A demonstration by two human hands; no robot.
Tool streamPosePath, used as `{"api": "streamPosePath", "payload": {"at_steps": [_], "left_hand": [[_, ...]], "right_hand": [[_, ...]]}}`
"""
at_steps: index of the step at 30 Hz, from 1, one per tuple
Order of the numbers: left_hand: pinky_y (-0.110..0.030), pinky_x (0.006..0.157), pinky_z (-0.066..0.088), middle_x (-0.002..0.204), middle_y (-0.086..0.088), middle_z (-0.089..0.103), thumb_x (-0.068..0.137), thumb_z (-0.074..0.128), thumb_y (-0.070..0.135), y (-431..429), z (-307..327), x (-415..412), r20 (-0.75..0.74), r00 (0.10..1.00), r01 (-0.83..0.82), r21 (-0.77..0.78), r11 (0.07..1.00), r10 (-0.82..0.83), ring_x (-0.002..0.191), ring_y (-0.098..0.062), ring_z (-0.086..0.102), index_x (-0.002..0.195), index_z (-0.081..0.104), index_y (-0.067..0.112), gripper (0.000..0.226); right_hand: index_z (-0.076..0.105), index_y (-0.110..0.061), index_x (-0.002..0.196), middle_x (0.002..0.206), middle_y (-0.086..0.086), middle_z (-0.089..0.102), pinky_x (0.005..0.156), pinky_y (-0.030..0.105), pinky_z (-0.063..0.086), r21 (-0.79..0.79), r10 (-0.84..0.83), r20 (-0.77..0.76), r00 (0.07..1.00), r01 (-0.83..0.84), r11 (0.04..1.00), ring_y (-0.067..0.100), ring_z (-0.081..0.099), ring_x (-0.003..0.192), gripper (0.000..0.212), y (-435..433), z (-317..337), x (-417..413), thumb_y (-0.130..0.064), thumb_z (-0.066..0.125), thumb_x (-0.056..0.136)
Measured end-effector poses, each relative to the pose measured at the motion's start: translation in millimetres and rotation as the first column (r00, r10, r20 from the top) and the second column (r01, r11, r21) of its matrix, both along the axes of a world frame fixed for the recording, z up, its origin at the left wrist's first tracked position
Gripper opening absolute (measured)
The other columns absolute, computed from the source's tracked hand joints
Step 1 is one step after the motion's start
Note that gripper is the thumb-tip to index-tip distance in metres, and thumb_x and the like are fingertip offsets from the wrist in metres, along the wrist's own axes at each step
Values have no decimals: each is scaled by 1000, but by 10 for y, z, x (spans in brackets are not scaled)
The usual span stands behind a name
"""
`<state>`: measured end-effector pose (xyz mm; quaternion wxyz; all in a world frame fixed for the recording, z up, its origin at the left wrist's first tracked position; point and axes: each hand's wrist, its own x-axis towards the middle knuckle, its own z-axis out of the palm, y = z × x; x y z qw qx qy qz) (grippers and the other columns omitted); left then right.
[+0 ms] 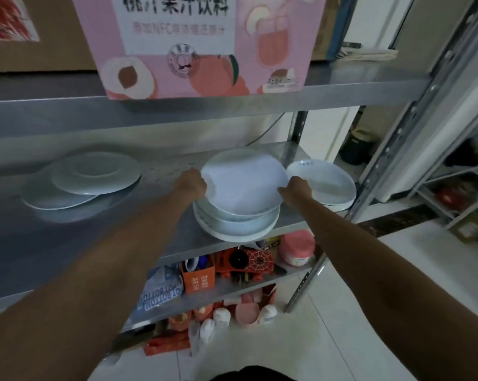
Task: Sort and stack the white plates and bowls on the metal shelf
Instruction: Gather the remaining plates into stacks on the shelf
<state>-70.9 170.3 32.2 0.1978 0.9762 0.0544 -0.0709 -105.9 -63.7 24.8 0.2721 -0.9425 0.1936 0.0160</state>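
Observation:
Both my hands grip a white plate (243,180), tilted, just above a stack of white bowls (237,224) at the front of the metal shelf (122,237). My left hand (192,184) holds the plate's left rim and my right hand (297,188) holds its right rim. To the right lies a short stack of white plates (325,182). At the left of the shelf, two overlapping white plates (94,176) lie flat, the upper one shifted right over the lower.
A pink juice carton (204,45) stands on the shelf above, overhanging its front edge. Lower shelves hold orange boxes (199,276), a pink tub (298,247) and bottles. The shelf's upright post (397,149) rises at the right.

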Motion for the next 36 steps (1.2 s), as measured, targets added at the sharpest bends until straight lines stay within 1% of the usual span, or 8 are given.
{"api": "streamPosePath", "payload": {"at_steps": [5, 9, 17, 20, 24, 28, 32, 36], "left_hand": [[-39, 106, 38, 139, -21, 49, 102, 35, 16, -143, -112, -47, -25, 996, 85, 195, 977, -82, 129, -34, 48, 131, 50, -3, 38], [-41, 102, 42, 134, -19, 55, 101, 36, 17, -109, -207, -70, -31, 995, 100, 261, 960, -95, 123, -34, 53, 125, 55, 2, 34], [-39, 97, 46, 131, -14, 57, 100, 38, 17, -50, -268, -92, -30, 994, 108, 402, 909, -105, 120, -31, 56, 126, 57, 8, 34], [-39, 93, 49, 127, -11, 59, 101, 37, 20, -34, -255, -113, 40, 988, 118, 440, 890, -150, 116, -29, 59, 126, 55, 10, 33], [-39, 90, 48, 123, -17, 61, 100, 35, 30, 158, -131, -102, 159, 984, 31, 303, 952, -83, 112, -35, 61, 121, 55, 5, 38], [-44, 91, 48, 127, -21, 55, 98, 41, 19, 726, -75, -140, 206, 978, -81, 300, 950, 19, 116, -38, 57, 126, 47, 1, 34], [-46, 94, 44, 135, -22, 44, 98, 43, 23, 1563, -109, -227, 245, 957, -227, 284, 932, 159, 124, -38, 47, 135, 41, 3, 42], [-43, 101, 38, 142, -19, 36, 91, 49, 20, 2511, -201, -303, 242, 962, -221, 416, 882, 127, 128, -36, 39, 141, 36, 11, 53]], "right_hand": [[57, 3, 114, 117, 19, 62, 85, 34, 47, -62, 21, -16, 1000, -22, 998, 36, 59, 108, 33, -120, -165, -20, -23, 52, 94], [54, 1, 119, 120, 19, 60, 87, 36, 48, -67, 38, -40, 998, -41, 997, 36, 58, 110, 36, -118, -228, 3, -25, 52, 94], [52, -1, 123, 123, 17, 59, 91, 38, 48, -141, 56, -50, 997, -63, 988, 35, 58, 113, 39, -35, -259, 25, -28, 51, 95], [54, -3, 120, 119, 14, 63, 89, 36, 49, -257, 34, -56, 998, -47, 965, 32, 61, 110, 38, 33, -238, 16, -31, 49, 95], [53, -4, 121, 116, 12, 64, 82, 30, 48, -501, 24, -31, 999, -36, 865, 27, 63, 106, 41, 262, -45, 74, -36, 44, 97], [43, 1, 129, 126, 18, 56, 90, 35, 48, -596, 182, 29, 983, -129, 793, 31, 57, 115, 47, 736, 150, 250, -35, 40, 98], [47, -2, 125, 126, 17, 53, 94, 39, 46, -531, 348, 72, 935, -259, 807, 31, 50, 119, 39, 1536, 214, 415, -28, 44, 97], [45, -3, 129, 129, 16, 50, 98, 42, 42, -516, 538, -19, 843, -469, 717, 32, 47, 121, 38, 2450, 141, 504, -19, 44, 95]]}}
